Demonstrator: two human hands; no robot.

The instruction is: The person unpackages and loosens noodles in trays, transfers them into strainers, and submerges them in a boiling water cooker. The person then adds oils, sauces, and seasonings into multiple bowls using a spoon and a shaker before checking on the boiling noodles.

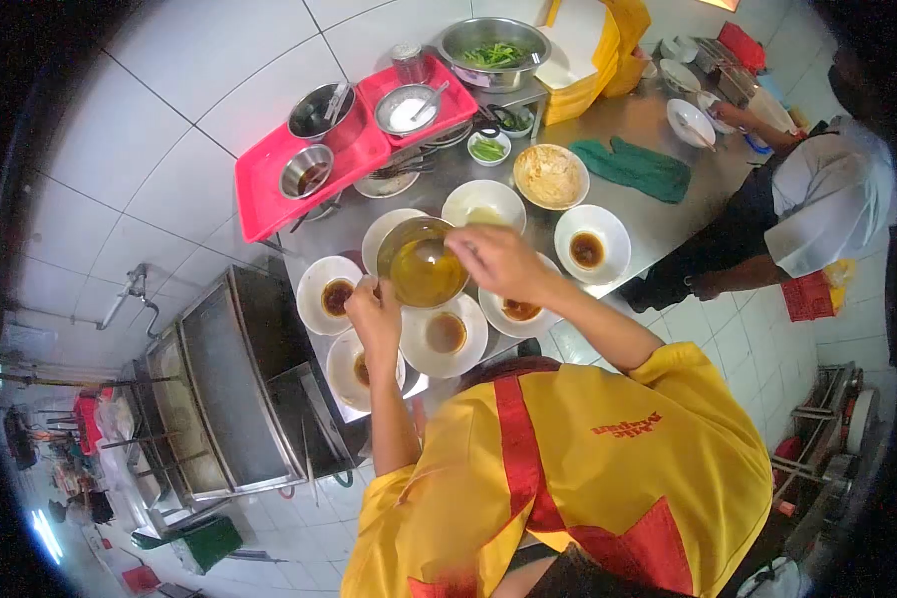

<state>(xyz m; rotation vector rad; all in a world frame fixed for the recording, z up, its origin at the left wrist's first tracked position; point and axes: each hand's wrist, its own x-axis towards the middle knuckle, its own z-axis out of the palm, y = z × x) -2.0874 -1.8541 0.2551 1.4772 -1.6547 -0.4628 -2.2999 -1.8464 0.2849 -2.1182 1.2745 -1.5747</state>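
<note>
A metal bowl of clear yellow liquid is held over the white bowls. My left hand is closed on its near-left rim. My right hand has its fingers closed at the bowl's right side; what they pinch is hidden, though a pale round shape shows in the liquid. Under and around the hands stand several white bowls with dark brown sauce, among them a front bowl, a left bowl, a lower-left bowl and a right bowl. A back bowl holds a paler liquid.
Pink trays behind hold a dark pot, small bowls and a jar. A bowl of orange-brown paste, a green cloth and a large bowl of greens lie further back. Another person works at the right. Steel equipment stands left.
</note>
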